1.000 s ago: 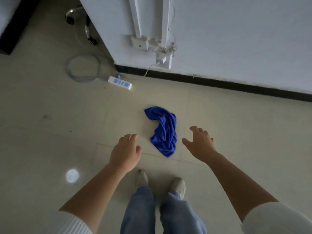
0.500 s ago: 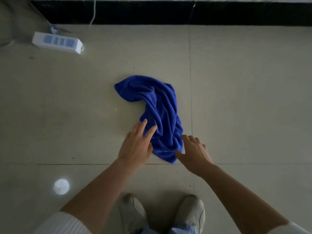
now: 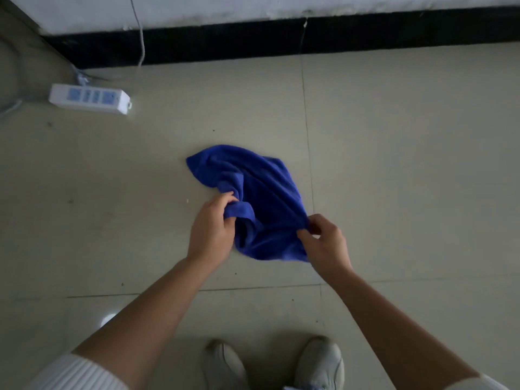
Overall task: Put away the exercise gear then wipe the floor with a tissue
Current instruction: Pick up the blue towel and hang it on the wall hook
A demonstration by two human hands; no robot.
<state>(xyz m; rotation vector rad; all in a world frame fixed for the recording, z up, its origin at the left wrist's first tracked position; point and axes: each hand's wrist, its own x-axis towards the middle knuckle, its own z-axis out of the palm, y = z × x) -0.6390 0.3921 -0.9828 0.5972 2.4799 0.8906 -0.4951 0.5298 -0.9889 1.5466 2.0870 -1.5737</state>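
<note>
A crumpled blue towel (image 3: 253, 187) lies on the pale tiled floor (image 3: 408, 164) in the middle of the view. My left hand (image 3: 211, 229) pinches a fold on the towel's near left side. On the near right, my right hand (image 3: 326, 243) grips the edge between thumb and fingers. The near part of the towel is drawn up between both hands, while its far end rests on the floor.
A white power strip (image 3: 88, 98) with its cable lies on the floor at the far left. A black skirting board (image 3: 365, 35) runs along the white wall at the top. My two pale shoes (image 3: 320, 361) stand at the bottom edge.
Both hands, open above the towel before, have closed on its near edges and drawn them apart. The camera has come lower and closer to the floor.
</note>
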